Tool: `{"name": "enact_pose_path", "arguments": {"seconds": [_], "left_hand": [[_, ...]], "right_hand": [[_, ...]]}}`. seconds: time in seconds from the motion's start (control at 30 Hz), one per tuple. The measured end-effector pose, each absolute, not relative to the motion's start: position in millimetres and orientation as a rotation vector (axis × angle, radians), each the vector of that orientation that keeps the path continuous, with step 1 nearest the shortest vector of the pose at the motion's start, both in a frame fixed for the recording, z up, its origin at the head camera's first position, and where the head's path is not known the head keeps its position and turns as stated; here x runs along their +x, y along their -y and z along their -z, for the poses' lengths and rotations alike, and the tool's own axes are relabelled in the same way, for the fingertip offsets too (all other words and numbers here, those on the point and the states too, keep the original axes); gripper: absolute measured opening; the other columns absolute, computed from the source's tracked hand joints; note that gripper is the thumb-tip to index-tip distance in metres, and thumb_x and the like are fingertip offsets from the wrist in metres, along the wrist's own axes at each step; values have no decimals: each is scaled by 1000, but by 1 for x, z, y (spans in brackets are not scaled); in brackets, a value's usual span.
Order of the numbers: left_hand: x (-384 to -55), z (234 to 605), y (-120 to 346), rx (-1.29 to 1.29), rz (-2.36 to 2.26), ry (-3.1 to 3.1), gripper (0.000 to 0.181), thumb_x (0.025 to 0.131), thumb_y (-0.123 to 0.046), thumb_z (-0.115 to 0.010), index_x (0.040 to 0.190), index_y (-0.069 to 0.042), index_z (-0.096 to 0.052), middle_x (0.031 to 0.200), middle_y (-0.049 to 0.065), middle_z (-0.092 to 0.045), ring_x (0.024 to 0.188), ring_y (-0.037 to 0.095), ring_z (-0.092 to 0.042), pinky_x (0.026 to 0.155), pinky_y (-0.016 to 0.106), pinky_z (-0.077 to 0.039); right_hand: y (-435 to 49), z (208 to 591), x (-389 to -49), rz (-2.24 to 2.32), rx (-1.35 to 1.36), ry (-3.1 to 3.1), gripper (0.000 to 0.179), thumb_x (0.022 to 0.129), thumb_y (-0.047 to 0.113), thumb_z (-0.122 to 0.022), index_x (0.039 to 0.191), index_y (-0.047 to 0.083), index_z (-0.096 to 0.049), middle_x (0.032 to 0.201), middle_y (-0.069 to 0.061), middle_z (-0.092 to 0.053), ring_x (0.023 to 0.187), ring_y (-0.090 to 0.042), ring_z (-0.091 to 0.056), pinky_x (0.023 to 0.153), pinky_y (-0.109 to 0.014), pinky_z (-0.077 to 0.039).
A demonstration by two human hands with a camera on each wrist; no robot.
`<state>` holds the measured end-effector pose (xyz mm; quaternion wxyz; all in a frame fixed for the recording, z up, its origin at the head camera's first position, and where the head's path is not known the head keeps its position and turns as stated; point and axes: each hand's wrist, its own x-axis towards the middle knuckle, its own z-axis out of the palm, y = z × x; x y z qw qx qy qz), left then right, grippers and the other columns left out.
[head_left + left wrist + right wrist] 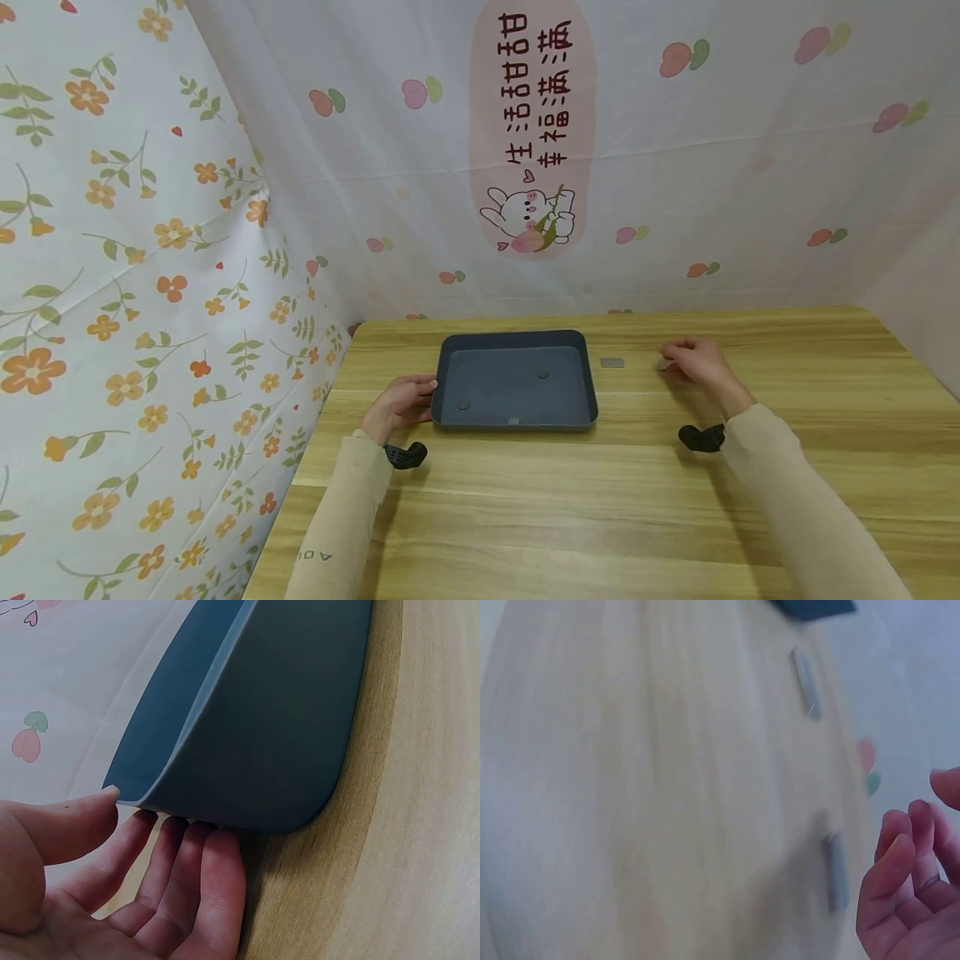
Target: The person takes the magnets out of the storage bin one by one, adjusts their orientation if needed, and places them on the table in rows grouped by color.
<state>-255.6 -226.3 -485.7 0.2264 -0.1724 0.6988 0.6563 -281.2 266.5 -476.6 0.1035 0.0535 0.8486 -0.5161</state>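
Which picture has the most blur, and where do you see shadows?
Right wrist view: blurriest, table and two grey pieces soft, right hand clearer, shadow by the lower piece; left wrist view: tray fairly crisp; head view: shadows beside both sleeves.

Tray (pixel 498 383): smooth plastic, not shiny
Flat piece (pixel 612 362): looks like metal
Table (pixel 540 517): smooth, looks like wood
Curtain (pixel 390 183): thin, wrinkly cloth
Sleeve (pixel 802 492): cloth, not shiny
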Motion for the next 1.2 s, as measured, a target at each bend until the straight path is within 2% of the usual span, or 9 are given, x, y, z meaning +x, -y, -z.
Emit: {"name": "enact_pose_path", "arguments": {"seconds": [0.1, 0.2, 0.43, 0.63, 0.73, 0.87, 0.97, 1.1, 1.2], "left_hand": [[-256, 486, 227, -459, -1815, -1916, 40, 102, -15, -47, 142, -5, -47, 108, 7, -63, 89, 16, -59, 73, 31, -52], [-257, 486, 227, -468, -1815, -1913, 40, 102, -15, -47, 141, -6, -48, 109, 7, -63, 90, 16, -59, 73, 31, -52], [-258, 485, 226, -483, -1801, -1923, 38, 102, -15, -47, 139, -6, -50, 111, 8, -63, 91, 17, -59, 73, 31, -52], [-259, 488, 227, -482, -1797, -1929, 38, 102, -15, -47, 139, -5, -50, 117, 11, -61, 94, 18, -59, 76, 32, -53], [-258, 487, 227, -478, -1801, -1926, 38, 102, -15, -47, 139, -6, -49, 119, 12, -61, 96, 18, -59, 79, 33, -52], [-254, 484, 228, -435, -1811, -1931, 39, 101, -17, -50, 138, -4, -50, 114, 10, -63, 94, 18, -60, 80, 34, -53], [-253, 482, 228, -417, -1812, -1932, 39, 101, -18, -50, 138, -4, -50, 111, 9, -63, 93, 17, -60, 80, 34, -52], [-255, 483, 225, -459, -1809, -1928, 38, 102, -16, -48, 139, -6, -50, 114, 9, -62, 95, 18, -59, 80, 33, -52], [-257, 486, 225, -486, -1811, -1925, 38, 103, -15, -46, 139, -5, -49, 115, 10, -61, 94, 18, -59, 78, 33, -53]], "right_hand": [[-254, 467, -281, 1540, 105, -2496, 56, 100, 38, -49, 135, -5, -45, 125, -23, -53, 86, -14, -65, 79, -31, -55], [-242, 457, -282, 1584, 71, -2468, 56, 100, 39, -50, 136, -3, -43, 129, -23, -50, 87, -12, -63, 82, -34, -54], [-214, 443, -282, 1751, 7, -2366, 47, 99, 35, -53, 130, 0, -48, 106, -1, -55, 82, -7, -62, 74, -24, -52], [-185, 442, -275, 1894, -77, -2231, 34, 98, 31, -57, 119, 5, -54, 98, 3, -57, 77, -7, -62, 71, -22, -52], [-169, 448, -271, 1916, -95, -2187, 37, 97, 30, -59, 120, 1, -54, 98, 2, -60, 77, -10, -62, 71, -24, -52], [-146, 460, -267, 1888, -116, -2189, 40, 97, 26, -59, 124, -4, -53, 97, 3, -61, 78, -12, -62, 72, -27, -52], [-128, 469, -263, 1865, -126, -2207, 38, 97, 23, -59, 124, -4, -54, 98, -2, -64, 77, -14, -62, 72, -29, -53], [-109, 480, -256, 1823, -207, -2245, 35, 95, 20, -62, 120, -4, -58, 102, -18, -65, 78, -21, -61, 71, -32, -51], [-98, 487, -251, 1769, -298, -2282, 33, 94, 17, -63, 118, -5, -59, 102, -21, -64, 83, -28, -60, 71, -35, -50]]}}
